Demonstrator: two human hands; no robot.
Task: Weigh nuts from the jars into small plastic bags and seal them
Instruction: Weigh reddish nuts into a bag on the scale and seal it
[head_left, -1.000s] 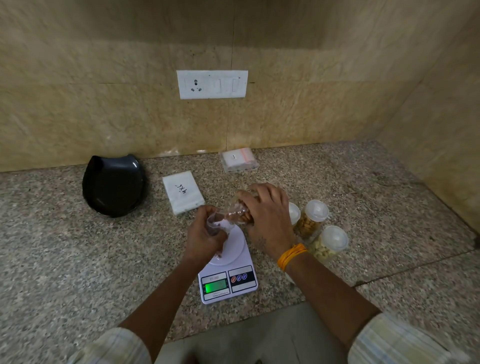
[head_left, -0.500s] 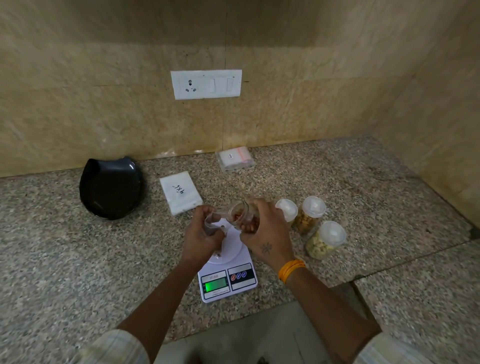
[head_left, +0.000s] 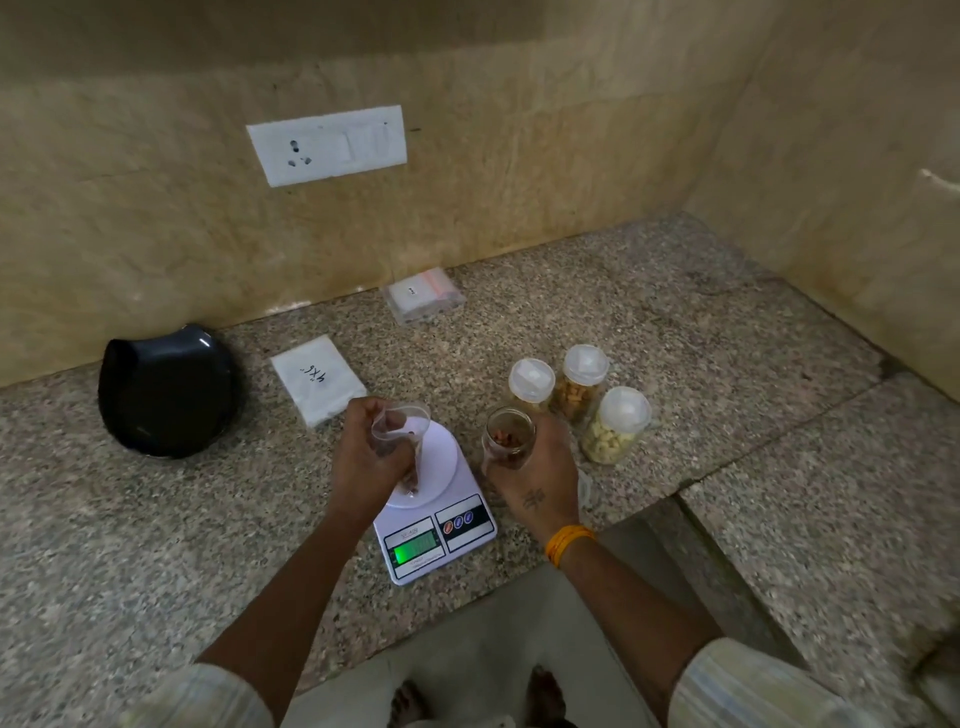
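My left hand (head_left: 366, 457) grips a small clear plastic bag (head_left: 405, 441) with its mouth held open; a few brown nuts lie in its bottom, which rests on the white scale (head_left: 441, 514). The scale's green display is lit. My right hand (head_left: 535, 467) holds an open jar of brown nuts (head_left: 509, 439) upright, just right of the scale. Behind it stand three lidded jars: one partly hidden (head_left: 531, 382), one with tan nuts (head_left: 581, 382) and one with pale cashews (head_left: 615, 426).
A black plate (head_left: 166, 389) lies at the left near the wall. A white packet of bags (head_left: 318, 378) lies behind the scale, and another clear packet (head_left: 422, 296) by the wall. The granite counter (head_left: 727, 338) ends at a front edge near my body.
My right hand has tipped the jar back upright and drawn it right, away from the bag. The left hand still holds the bag over the scale.
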